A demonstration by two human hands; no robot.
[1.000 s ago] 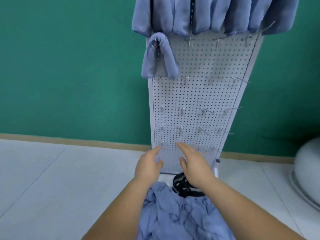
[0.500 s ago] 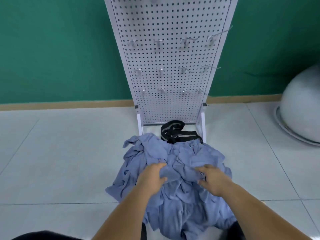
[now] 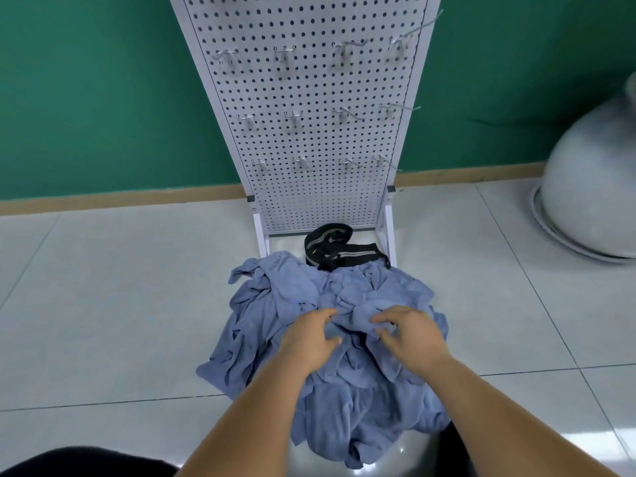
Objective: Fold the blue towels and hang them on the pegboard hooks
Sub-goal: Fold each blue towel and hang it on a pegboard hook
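Head view: left hand (image 3: 309,339) and right hand (image 3: 411,335) are closed on the towels (image 3: 323,401).

A raised fold at the top of the crumpled blue heap is pinched between the thumb and fingers of each hand, and the two hands are held close together with the fold bridging the gap between them. The rest of the heap is spread on the tiled floor (image 3: 120,304) under and around both hands and forearms. Beyond the fingertips, at the heap's far edge, a black strap (image 3: 330,247) is laid. Further beyond, the white pegboard (image 3: 309,197) is stood upright before a green wall (image 3: 96,98), with rows of metal hooks (image 3: 293,117) fixed on it. Well to the right of the right hand, a pale domed object (image 3: 592,187) is rested on the floor.
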